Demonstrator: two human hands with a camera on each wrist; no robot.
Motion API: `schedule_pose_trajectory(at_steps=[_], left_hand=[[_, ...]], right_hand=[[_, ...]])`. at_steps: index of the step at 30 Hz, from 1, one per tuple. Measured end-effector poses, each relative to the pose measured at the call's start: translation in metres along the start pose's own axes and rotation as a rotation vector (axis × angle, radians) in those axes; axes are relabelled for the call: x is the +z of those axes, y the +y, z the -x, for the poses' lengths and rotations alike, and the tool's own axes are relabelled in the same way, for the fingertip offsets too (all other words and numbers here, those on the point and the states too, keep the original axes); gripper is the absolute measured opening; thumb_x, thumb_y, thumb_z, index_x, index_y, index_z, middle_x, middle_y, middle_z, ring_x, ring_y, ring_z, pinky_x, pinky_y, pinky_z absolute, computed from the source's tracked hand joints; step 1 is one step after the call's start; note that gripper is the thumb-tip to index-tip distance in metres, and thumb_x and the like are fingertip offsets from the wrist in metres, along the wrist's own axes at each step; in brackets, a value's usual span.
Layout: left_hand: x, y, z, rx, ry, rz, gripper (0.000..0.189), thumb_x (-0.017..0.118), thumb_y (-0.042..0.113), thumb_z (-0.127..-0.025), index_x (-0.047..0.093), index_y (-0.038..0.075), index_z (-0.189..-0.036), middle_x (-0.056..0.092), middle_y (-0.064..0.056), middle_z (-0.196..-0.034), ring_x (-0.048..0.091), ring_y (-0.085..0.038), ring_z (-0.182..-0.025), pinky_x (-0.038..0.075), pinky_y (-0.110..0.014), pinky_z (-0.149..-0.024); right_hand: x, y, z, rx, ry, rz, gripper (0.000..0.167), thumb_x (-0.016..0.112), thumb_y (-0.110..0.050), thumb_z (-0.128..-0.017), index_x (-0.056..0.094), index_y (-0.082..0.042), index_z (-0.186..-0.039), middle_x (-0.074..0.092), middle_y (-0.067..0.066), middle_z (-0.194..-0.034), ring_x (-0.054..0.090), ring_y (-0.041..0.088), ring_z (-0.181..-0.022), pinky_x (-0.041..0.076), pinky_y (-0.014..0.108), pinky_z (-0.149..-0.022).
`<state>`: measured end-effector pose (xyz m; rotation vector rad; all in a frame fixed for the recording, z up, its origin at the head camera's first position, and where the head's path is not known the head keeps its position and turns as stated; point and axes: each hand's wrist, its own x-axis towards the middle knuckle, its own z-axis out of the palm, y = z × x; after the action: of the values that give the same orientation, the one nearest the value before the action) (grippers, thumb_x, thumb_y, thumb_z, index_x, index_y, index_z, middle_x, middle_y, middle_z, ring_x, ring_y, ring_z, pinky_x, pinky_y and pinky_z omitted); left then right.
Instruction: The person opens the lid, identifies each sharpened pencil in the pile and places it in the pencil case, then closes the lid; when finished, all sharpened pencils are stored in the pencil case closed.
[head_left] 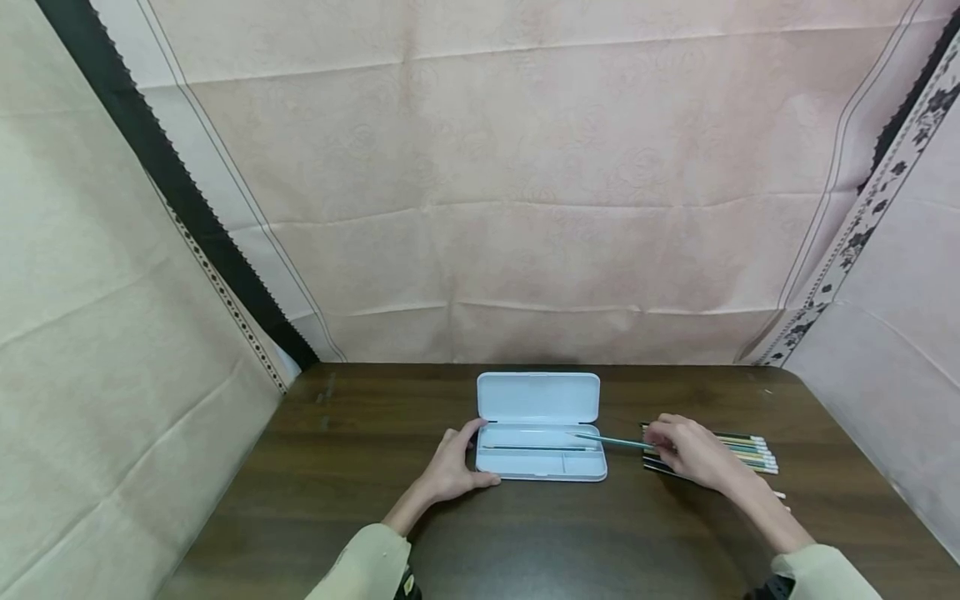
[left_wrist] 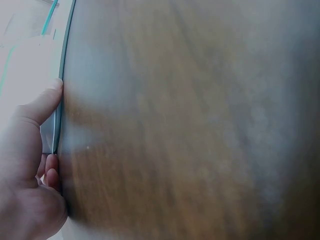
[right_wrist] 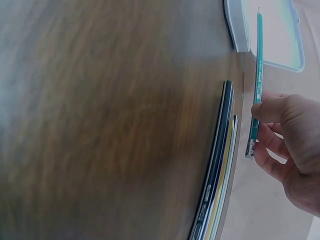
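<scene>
A light blue pencil case (head_left: 521, 464) lies on the table with its lid (head_left: 538, 397) folded back. My left hand (head_left: 448, 468) grips its left end, thumb at the front edge and fingers at the back corner. One pencil (head_left: 536, 448) lies lengthwise inside. My right hand (head_left: 693, 450) pinches a teal pencil (right_wrist: 258, 65) near its eraser end, between thumb and fingers. The sharpened tip points left, over the right part of the case in the head view. Beneath and beside the right hand lie several pencils (head_left: 757, 457), side by side, dark, yellow and green among them.
The brown wooden table (head_left: 555, 533) carries the case and the loose pencils. A pale cloth (head_left: 525, 183) hangs behind its back edge, with more cloth (head_left: 112, 333) along the left and right sides.
</scene>
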<state>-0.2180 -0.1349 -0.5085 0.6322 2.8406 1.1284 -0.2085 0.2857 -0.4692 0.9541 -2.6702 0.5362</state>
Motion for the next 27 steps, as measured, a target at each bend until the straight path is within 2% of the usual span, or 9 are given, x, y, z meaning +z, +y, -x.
schedule_pose_trajectory(at_steps=[8, 27], left_hand=[[0.0, 0.0, -0.001, -0.009, -0.006, 0.006, 0.091, 0.087, 0.039, -0.076, 0.04, 0.011, -0.149, 0.051, -0.011, -0.12, 0.045, -0.023, -0.107, 0.045, -0.041, -0.086], [0.001, 0.0, -0.001, -0.012, -0.007, -0.002, 0.091, 0.087, 0.04, -0.076, 0.041, 0.012, -0.149, 0.051, -0.011, -0.119, 0.045, -0.023, -0.106, 0.045, -0.041, -0.084]], right_hand=[[0.002, -0.011, -0.012, 0.051, -0.059, -0.017, 0.023, 0.074, 0.008, -0.081, 0.071, -0.011, -0.092, 0.055, -0.009, -0.083, 0.05, 0.005, -0.071, 0.048, 0.028, -0.062], [0.016, -0.025, -0.034, 0.011, -0.06, -0.011, 0.022, 0.076, 0.007, -0.08, 0.073, -0.01, -0.093, 0.058, -0.007, -0.085, 0.053, 0.008, -0.073, 0.052, 0.031, -0.067]])
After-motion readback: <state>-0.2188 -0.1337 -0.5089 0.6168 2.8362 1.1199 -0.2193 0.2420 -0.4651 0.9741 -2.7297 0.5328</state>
